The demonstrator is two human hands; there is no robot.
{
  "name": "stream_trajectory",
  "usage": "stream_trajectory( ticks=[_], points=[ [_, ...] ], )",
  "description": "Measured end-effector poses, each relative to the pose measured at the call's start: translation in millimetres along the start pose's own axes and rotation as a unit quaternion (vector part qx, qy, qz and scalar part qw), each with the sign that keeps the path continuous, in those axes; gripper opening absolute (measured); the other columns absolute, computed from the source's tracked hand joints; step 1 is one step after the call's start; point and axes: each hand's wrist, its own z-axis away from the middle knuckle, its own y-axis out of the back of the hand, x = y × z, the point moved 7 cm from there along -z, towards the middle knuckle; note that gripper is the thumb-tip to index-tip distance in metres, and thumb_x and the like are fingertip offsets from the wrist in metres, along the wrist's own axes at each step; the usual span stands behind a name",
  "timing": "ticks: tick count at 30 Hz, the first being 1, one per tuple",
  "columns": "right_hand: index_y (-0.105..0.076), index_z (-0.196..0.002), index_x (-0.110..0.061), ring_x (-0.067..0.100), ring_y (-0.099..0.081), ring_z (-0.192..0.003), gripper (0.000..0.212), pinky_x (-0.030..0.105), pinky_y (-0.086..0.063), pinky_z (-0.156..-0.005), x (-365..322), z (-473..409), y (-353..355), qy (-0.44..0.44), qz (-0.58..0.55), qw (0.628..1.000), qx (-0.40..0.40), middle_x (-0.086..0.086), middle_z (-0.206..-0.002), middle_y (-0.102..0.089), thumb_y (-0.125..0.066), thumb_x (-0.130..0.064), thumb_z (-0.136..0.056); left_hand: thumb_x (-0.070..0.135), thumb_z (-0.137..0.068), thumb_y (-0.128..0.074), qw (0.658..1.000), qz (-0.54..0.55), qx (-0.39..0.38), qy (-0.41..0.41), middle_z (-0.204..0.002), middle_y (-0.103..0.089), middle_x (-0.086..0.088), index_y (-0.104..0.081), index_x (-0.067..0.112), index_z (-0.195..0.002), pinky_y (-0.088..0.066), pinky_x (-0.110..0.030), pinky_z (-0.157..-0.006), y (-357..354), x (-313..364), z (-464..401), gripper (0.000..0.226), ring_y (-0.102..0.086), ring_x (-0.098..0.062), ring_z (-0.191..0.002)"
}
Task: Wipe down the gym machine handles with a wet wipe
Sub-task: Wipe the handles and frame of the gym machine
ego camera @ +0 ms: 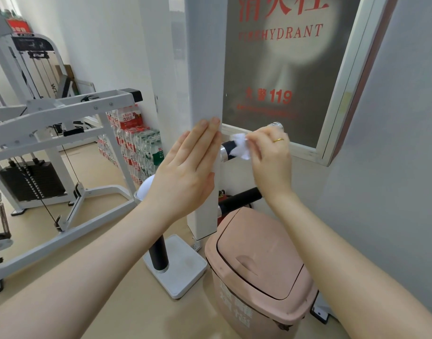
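Note:
A white upright machine post [205, 94] stands in front of me. From its right side juts a black handle [230, 146] with a chrome collar and a chrome end cap [276, 126]. My right hand [271, 160] pinches a crumpled white wet wipe [240, 146] round that handle. My left hand [185, 167] lies flat with straight fingers against the left face of the post. A second black handle [241, 198] sticks out lower on the post, below my right wrist.
A pink lidded bin [256, 270] stands below the handles. A white base plate with a black peg [175, 263] lies on the floor. A white weight-stack machine [50, 143] fills the left. Stacked packs of bottled water [134, 143] line the wall. A fire hydrant cabinet [283, 69] hangs behind the post.

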Motion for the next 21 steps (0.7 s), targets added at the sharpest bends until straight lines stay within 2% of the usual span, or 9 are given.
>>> stream_trajectory(
  ticks=[3, 7, 9, 11, 12, 15, 16, 18, 21],
  points=[
    [-0.067, -0.086, -0.009, 0.004, -0.050, -0.096, 0.013, 0.023, -0.040, -0.085, -16.1, 8.1, -20.2, 0.041, -0.078, 0.992, -0.088, -0.018, -0.091, -0.056, -0.055, -0.005, -0.087, 0.011, -0.078, -0.060, 1.000, -0.006, -0.001, 0.000, -0.144, -0.036, -0.017, -0.044, -0.004, -0.132, -0.023, -0.040, -0.113, -1.9, -2.1, 1.5, 0.059, -0.027, -0.029, -0.136],
    [-0.070, -0.094, -0.006, 0.023, -0.058, -0.093, 0.020, 0.035, -0.051, -0.078, -7.0, -1.3, -6.7, 0.095, 0.038, 0.995, 0.012, 0.008, -0.100, -0.068, -0.056, 0.000, -0.081, 0.017, -0.079, -0.061, 1.000, -0.008, -0.016, -0.017, -0.146, -0.031, -0.015, -0.039, -0.003, -0.135, -0.022, -0.040, -0.113, -3.2, -2.6, 0.7, 0.064, -0.025, -0.029, -0.137],
    [-0.069, -0.098, -0.002, 0.029, -0.062, -0.098, 0.029, 0.039, -0.052, -0.084, -23.0, 6.9, -18.0, 0.163, 0.048, 0.985, -0.013, 0.012, -0.104, -0.069, -0.059, 0.011, -0.075, 0.016, -0.079, -0.061, 1.000, -0.011, -0.011, -0.017, -0.146, -0.029, -0.014, -0.041, -0.003, -0.135, -0.022, -0.039, -0.113, -3.2, -2.8, 0.8, 0.062, -0.026, -0.028, -0.137],
    [-0.069, -0.101, -0.002, 0.030, -0.063, -0.101, 0.031, 0.037, -0.051, -0.087, -34.2, 13.9, -23.4, 0.223, 0.053, 0.972, -0.047, 0.011, -0.106, -0.069, -0.059, 0.012, -0.075, 0.013, -0.079, -0.061, 1.000, -0.014, -0.001, -0.014, -0.145, -0.029, -0.014, -0.042, -0.003, -0.134, -0.024, -0.039, -0.113, -2.7, -2.8, 2.1, 0.060, -0.027, -0.028, -0.136],
    [-0.069, -0.100, -0.005, 0.029, -0.063, -0.101, 0.031, 0.035, -0.051, -0.084, -29.5, 9.9, -20.9, 0.213, 0.056, 0.974, -0.054, 0.009, -0.105, -0.069, -0.056, 0.010, -0.076, 0.012, -0.078, -0.061, 1.000, -0.016, 0.003, -0.014, -0.145, -0.029, -0.013, -0.042, -0.002, -0.134, -0.025, -0.040, -0.113, -2.2, -2.5, 2.7, 0.060, -0.028, -0.028, -0.136],
    [-0.066, -0.093, -0.010, 0.027, -0.060, -0.101, 0.026, 0.035, -0.048, -0.079, 1.8, -12.2, -3.4, 0.044, 0.074, 0.996, -0.029, 0.004, -0.098, -0.068, -0.042, -0.009, -0.085, 0.013, -0.079, -0.059, 1.000, -0.019, 0.001, -0.021, -0.145, -0.029, -0.013, -0.043, -0.002, -0.134, -0.022, -0.038, -0.114, -1.2, -1.4, 3.4, 0.059, -0.027, -0.027, -0.137],
    [-0.064, -0.091, -0.010, 0.027, -0.058, -0.099, 0.027, 0.036, -0.047, -0.080, 3.9, -14.6, -3.8, 0.020, 0.071, 0.997, -0.035, 0.005, -0.095, -0.068, -0.038, -0.016, -0.088, 0.014, -0.080, -0.058, 0.999, -0.022, -0.001, -0.023, -0.145, -0.029, -0.012, -0.042, -0.002, -0.134, -0.021, -0.038, -0.114, -1.1, -0.8, 3.1, 0.059, -0.027, -0.027, -0.137],
    [-0.062, -0.087, -0.009, 0.026, -0.057, -0.091, 0.031, 0.038, -0.046, -0.086, -7.9, -11.9, -14.0, 0.052, 0.041, 0.994, -0.091, 0.004, -0.087, -0.066, -0.035, -0.023, -0.089, 0.014, -0.080, -0.057, 0.999, -0.025, -0.002, -0.022, -0.145, -0.029, -0.012, -0.041, -0.001, -0.135, -0.022, -0.038, -0.114, -1.3, 1.0, 3.0, 0.059, -0.027, -0.027, -0.137],
    [-0.061, -0.090, -0.010, 0.022, -0.057, -0.078, 0.032, 0.041, -0.047, -0.082, -18.6, -11.7, -19.0, 0.114, 0.016, 0.978, -0.176, 0.000, -0.084, -0.066, -0.035, -0.027, -0.090, 0.012, -0.079, -0.054, 0.999, -0.032, 0.003, -0.013, -0.146, -0.028, -0.012, -0.039, -0.001, -0.136, -0.023, -0.039, -0.114, -0.7, 2.4, 3.5, 0.060, -0.027, -0.027, -0.137]
  ],
)
